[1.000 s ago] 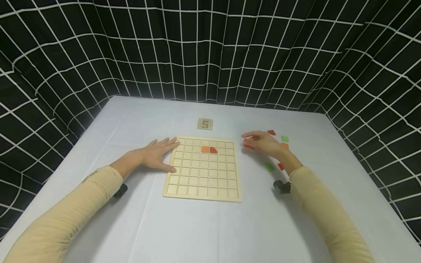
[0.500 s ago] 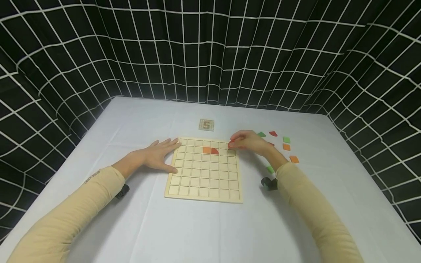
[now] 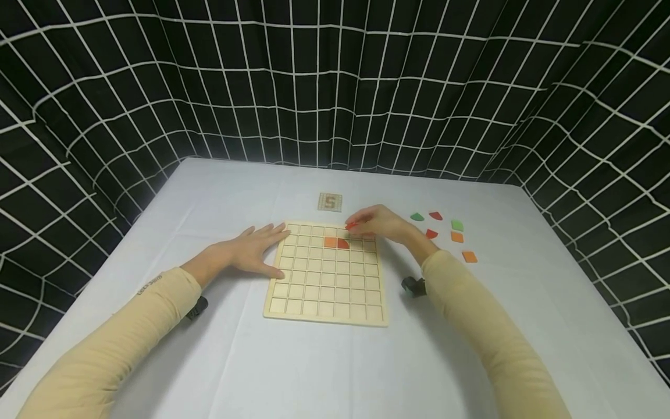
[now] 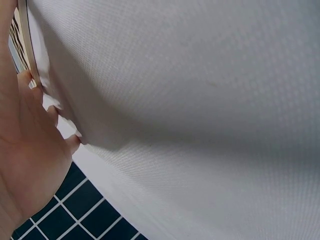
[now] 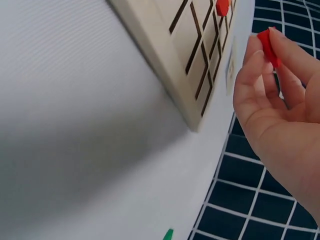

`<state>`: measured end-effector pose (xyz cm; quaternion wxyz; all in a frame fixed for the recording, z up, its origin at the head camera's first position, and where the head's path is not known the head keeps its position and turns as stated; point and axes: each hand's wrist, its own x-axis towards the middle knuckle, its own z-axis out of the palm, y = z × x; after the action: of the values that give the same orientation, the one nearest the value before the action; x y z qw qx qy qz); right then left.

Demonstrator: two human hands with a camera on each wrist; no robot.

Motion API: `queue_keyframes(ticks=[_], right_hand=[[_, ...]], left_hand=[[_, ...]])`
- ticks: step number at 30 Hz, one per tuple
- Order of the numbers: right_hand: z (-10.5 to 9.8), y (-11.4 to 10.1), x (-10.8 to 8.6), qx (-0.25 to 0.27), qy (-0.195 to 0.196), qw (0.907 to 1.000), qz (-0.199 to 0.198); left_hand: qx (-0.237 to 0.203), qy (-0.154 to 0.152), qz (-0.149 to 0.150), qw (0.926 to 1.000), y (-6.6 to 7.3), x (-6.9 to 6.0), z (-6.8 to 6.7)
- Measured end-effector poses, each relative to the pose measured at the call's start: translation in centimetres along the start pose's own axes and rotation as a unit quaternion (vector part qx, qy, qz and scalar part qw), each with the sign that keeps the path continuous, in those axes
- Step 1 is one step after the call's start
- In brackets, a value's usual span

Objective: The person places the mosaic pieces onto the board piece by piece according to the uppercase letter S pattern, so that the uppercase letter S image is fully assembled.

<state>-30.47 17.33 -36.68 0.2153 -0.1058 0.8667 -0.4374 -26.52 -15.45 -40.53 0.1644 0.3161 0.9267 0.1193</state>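
A pale wooden board (image 3: 319, 277) divided into square cells lies on the white-covered table. Two tiles sit side by side in its upper part, an orange square tile (image 3: 330, 242) and a red quarter-round tile (image 3: 342, 244). My left hand (image 3: 253, 251) rests on the board's left edge, fingers spread. Over the board's upper right cells, my right hand (image 3: 382, 224) pinches a red tile (image 5: 268, 48) between thumb and fingers. The right wrist view shows that tile held off the board; its full outline is partly hidden by the fingers.
Right of the board lie loose tiles: a dark green one (image 3: 417, 217), two red ones, a light green one (image 3: 458, 225) and two orange ones. Behind the board is a small patterned card (image 3: 330, 202). A black curtain with white grid lines (image 3: 303, 87) surrounds the table.
My right hand has moved left from the loose tiles to above the board, carrying the red tile. My left hand has stayed on the board's edge.
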Motion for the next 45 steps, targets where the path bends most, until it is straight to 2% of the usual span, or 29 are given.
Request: queue_keyframes(ticks=[5,18,27,34,36,45], right_hand=[[0.6,-0.9,0.7,-0.015,-0.013,0.9994,-0.030],[2.2,-2.5,2.8,-0.025,-0.079,0.9947,-0.061],[3.5,-3.4,4.3,-0.092,-0.092,0.9893,-0.067],[4.2,-3.9,4.7,-0.160,-0.108,0.9771,-0.090],[4.3,-4.0,4.8,-0.167,-0.106,0.9755,-0.097],[5.1,-3.5,5.2,-0.142,-0.095,0.9804,-0.098]], left_hand=[[0.000,-0.001,-0.007,1.0000,-0.1,-0.1,0.0],[-0.005,-0.003,-0.007,1.0000,0.2,0.0,0.1],[-0.001,-0.003,-0.006,1.0000,0.2,0.0,0.1],[-0.004,-0.004,-0.004,1.0000,0.2,0.0,-0.1],[-0.003,-0.006,-0.004,1.0000,0.2,0.0,-0.1],[-0.008,-0.006,-0.003,1.0000,0.2,-0.1,-0.2]])
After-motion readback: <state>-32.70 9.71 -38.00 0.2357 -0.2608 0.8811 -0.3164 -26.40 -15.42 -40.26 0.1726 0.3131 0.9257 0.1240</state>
